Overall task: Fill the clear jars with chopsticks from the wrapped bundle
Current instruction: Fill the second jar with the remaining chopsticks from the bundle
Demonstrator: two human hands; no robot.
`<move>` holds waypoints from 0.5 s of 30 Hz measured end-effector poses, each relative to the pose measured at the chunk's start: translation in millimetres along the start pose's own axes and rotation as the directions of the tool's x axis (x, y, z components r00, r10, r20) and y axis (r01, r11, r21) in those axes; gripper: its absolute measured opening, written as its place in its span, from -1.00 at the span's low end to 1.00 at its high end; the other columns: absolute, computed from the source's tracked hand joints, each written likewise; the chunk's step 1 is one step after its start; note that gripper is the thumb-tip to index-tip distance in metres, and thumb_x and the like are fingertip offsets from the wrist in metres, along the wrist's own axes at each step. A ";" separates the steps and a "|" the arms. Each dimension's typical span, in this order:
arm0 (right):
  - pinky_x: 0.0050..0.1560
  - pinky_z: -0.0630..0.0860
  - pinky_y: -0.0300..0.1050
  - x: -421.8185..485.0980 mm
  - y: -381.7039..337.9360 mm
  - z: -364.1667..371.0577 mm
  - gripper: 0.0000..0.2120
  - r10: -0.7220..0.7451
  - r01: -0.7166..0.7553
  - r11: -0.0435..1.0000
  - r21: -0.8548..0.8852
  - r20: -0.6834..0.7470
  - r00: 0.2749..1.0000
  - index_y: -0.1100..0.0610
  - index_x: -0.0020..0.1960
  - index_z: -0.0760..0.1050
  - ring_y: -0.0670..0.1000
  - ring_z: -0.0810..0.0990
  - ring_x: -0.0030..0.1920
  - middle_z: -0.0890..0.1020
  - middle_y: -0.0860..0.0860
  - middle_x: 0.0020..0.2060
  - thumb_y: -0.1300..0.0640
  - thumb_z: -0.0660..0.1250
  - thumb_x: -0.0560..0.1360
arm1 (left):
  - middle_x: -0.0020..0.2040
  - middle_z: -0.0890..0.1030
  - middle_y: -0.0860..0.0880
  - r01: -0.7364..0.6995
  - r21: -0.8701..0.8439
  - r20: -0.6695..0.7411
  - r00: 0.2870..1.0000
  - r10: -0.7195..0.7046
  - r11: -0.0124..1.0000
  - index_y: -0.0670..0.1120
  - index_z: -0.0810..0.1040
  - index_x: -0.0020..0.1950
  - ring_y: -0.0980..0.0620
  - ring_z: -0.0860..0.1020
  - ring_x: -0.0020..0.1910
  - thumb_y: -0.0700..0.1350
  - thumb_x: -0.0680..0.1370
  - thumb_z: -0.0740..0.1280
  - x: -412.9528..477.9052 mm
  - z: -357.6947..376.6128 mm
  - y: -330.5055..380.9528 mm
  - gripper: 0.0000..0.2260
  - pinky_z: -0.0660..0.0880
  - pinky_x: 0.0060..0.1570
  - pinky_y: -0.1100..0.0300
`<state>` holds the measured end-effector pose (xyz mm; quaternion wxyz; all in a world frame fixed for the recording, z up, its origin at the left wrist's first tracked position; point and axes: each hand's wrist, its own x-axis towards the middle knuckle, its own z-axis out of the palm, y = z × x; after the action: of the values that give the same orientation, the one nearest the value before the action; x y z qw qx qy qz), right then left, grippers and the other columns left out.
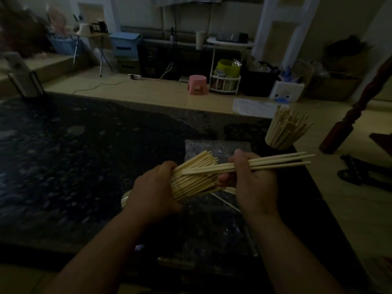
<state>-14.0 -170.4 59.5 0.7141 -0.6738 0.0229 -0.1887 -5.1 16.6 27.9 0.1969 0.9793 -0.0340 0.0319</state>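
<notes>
DESK: What are the hands doing?

PHOTOGRAPHER: A person's left hand (154,187) wraps curled fingers round a thick clutch of chopsticks (195,179), which is tilted with its fanned ends toward one o'clock. The dim light hides whether a clear jar wall surrounds that clutch. The right hand (252,179), just beside it at three o'clock, grips a few separate chopsticks (275,161) with its fingers closed over them. They lie nearly level, tips pointing to three o'clock and butt ends crossing over the clutch.

DESK: And the jars?

PHOTOGRAPHER: One filled jar (284,130) stands upright at one o'clock from the right hand, near the far right edge of the dark table (74,155). It is packed with chopsticks that splay above its rim.

DESK: The wrapping?

PHOTOGRAPHER: Crinkled clear plastic wrapping (216,147) lies flat on the table at twelve o'clock from the hands, behind the clutch. A couple of stray chopsticks (224,202) rest on the table by the right wrist, at five o'clock from the clutch. Beyond the table, at twelve o'clock, a pink stool (197,84) sits on the floor.
</notes>
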 end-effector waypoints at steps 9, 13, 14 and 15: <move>-0.09 0.48 -0.28 11.0 17.0 -5.0 -0.80 0.028 -0.004 0.979 -0.204 0.116 0.993 0.00 -0.26 0.60 -0.15 0.61 -0.10 0.64 -0.07 -0.15 0.11 0.35 0.54 | 0.18 0.48 0.12 -0.047 -0.026 0.020 0.999 0.048 0.999 0.13 0.30 0.35 0.09 0.49 0.10 0.06 0.21 0.57 -1.6 -1.8 4.2 -0.22 0.44 0.11 0.13; -0.17 0.44 -0.49 9.5 17.3 -4.9 -0.89 0.162 -0.111 0.971 -0.212 0.242 0.957 0.04 -0.01 0.63 -0.35 0.55 -0.08 0.55 -0.19 0.04 0.06 0.39 0.50 | 0.17 0.49 0.12 -0.075 -0.015 0.023 0.997 0.076 0.997 0.14 0.30 0.35 0.12 0.47 0.06 0.06 0.20 0.57 -3.3 -3.1 4.4 -0.22 0.39 0.03 0.21; -0.11 0.50 -0.42 6.7 18.8 -3.8 -0.87 0.199 -0.151 0.969 -0.195 0.259 0.945 -0.01 0.03 0.60 -0.32 0.57 -0.06 0.57 -0.16 0.06 0.04 0.41 0.49 | 0.16 0.49 0.13 -0.087 -0.017 0.028 0.996 0.087 0.996 0.14 0.31 0.35 0.14 0.46 0.05 0.05 0.21 0.57 -4.0 -3.3 5.1 -0.23 0.37 0.00 0.24; -0.01 0.54 -0.28 2.9 20.2 -1.0 -0.89 0.201 -0.158 0.971 -0.177 0.258 0.945 -0.05 0.01 0.58 -0.23 0.58 0.01 0.57 -0.11 0.10 0.04 0.42 0.48 | 0.16 0.49 0.14 -0.096 -0.025 0.034 0.995 0.097 0.995 0.14 0.31 0.35 0.16 0.45 0.04 0.04 0.21 0.57 -4.5 -3.3 6.0 -0.23 0.35 -0.01 0.25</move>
<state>-6.7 -171.8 40.4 0.6703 -0.7417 -0.0004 -0.0254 -10.3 12.6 32.9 0.2061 0.9745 -0.0849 0.0240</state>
